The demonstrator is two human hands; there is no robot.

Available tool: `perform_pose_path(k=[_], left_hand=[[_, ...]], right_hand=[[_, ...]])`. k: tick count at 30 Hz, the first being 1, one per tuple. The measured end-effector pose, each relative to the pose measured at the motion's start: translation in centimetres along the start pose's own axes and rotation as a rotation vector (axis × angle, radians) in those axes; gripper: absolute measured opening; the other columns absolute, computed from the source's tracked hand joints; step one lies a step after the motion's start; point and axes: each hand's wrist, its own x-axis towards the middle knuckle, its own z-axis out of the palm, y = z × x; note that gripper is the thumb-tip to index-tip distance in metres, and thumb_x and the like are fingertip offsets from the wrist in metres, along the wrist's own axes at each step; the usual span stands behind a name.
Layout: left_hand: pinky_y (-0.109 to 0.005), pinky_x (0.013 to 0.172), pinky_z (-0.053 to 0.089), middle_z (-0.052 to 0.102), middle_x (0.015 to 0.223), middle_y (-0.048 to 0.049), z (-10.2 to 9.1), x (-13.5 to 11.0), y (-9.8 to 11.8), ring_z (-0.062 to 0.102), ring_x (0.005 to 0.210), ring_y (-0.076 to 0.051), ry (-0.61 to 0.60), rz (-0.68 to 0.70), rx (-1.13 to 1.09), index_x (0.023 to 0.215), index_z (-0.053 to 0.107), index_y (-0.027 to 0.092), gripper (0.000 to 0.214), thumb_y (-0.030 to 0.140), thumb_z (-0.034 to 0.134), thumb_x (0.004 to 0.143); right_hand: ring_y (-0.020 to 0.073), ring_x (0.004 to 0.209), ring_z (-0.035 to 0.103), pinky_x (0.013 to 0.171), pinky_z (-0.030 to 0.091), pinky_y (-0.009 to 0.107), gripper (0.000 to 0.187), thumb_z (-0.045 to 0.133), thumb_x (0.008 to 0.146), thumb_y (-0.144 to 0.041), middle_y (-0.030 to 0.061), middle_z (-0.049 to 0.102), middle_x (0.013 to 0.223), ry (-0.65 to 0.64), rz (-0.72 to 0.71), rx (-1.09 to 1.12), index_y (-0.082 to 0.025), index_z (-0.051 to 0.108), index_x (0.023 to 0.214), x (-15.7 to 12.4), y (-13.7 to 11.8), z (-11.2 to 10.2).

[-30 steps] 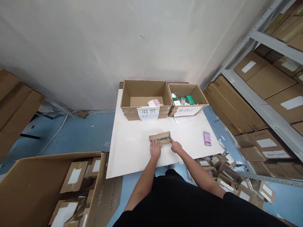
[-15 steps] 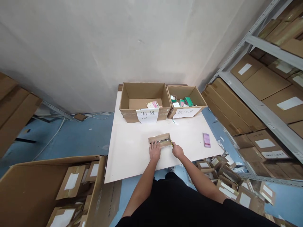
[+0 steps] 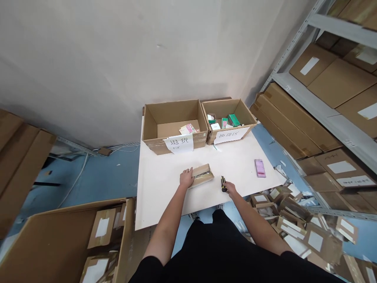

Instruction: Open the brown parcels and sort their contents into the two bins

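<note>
A small taped cardboard box (image 3: 203,175) lies on the white table, a dark glossy strip along its top. My left hand (image 3: 186,178) grips its left end, with fingers over the edge. To the right of the box, and apart from it, my right hand (image 3: 230,187) is closed on a black and yellow box cutter (image 3: 223,184) held near the tabletop. Whether its blade is out is too small to tell. A purple packet (image 3: 260,168), partly blurred, lies farther right on the white table (image 3: 160,196).
Two open cartons with paper signs stand at the back: a larger one (image 3: 150,147) with printed cards and a smaller one (image 3: 250,118) with green and white boxes. A big carton (image 3: 129,220) of parcels is at left. Discarded boxes (image 3: 318,239) cover the floor below a loaded shelf (image 3: 324,114).
My right hand has moved the box cutter away from the box, to the right and nearer me. My left hand has shifted from the box's front side to its left end.
</note>
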Motion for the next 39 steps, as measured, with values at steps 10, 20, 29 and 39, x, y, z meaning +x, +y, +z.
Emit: perform_pose_path(k=[10, 20, 29, 39], left_hand=[[-0.050, 0.115, 0.038, 0.050, 0.157, -0.0147, 2.1, -0.8, 0.9, 0.045, 0.140, -0.032, 0.052, -0.104, 0.112, 0.167, 0.029, 0.030, 0.078, 0.035, 0.063, 0.096], [-0.048, 0.108, 0.040, 0.063, 0.131, -0.0254, 2.8, -1.2, 3.0, 0.058, 0.122, -0.035, 0.122, -0.162, 0.200, 0.163, 0.037, 0.011, 0.068, 0.037, 0.052, 0.102], [-0.036, 0.087, 0.052, 0.079, 0.111, -0.0137, 0.4, -3.0, -1.0, 0.073, 0.105, -0.028, -0.043, -0.200, -0.187, 0.117, 0.075, 0.020, 0.064, 0.054, 0.021, 0.110], [-0.030, 0.088, 0.051, 0.080, 0.113, -0.0111, 3.8, -8.0, -0.3, 0.073, 0.106, -0.023, 0.048, -0.265, -0.360, 0.111, 0.078, 0.020, 0.056, 0.044, 0.028, 0.113]], right_hand=[[0.0261, 0.123, 0.068, 0.109, 0.052, 0.039, 0.058, 0.056, 0.085, -0.025, 0.0145, 0.066, 0.143, 0.142, -0.212, -0.285, -0.017, 0.063, 0.143, 3.4, -5.1, 0.1], [0.0336, 0.156, 0.033, 0.112, 0.047, 0.045, 0.096, 0.054, 0.080, -0.005, 0.0057, 0.019, 0.178, -0.380, -0.645, -1.231, -0.027, 0.026, 0.170, -6.0, 0.5, 8.6], [0.0360, 0.164, 0.008, 0.115, 0.044, 0.048, 0.074, 0.046, 0.099, -0.023, 0.0004, 0.001, 0.180, -0.357, -0.549, -1.209, -0.026, 0.026, 0.170, -4.0, -3.0, 9.4], [0.0425, 0.157, 0.028, 0.115, 0.045, 0.052, 0.111, 0.066, 0.083, -0.030, 0.0109, -0.012, 0.178, -0.110, -0.475, -1.048, -0.017, 0.001, 0.172, -4.8, -2.9, 16.5]])
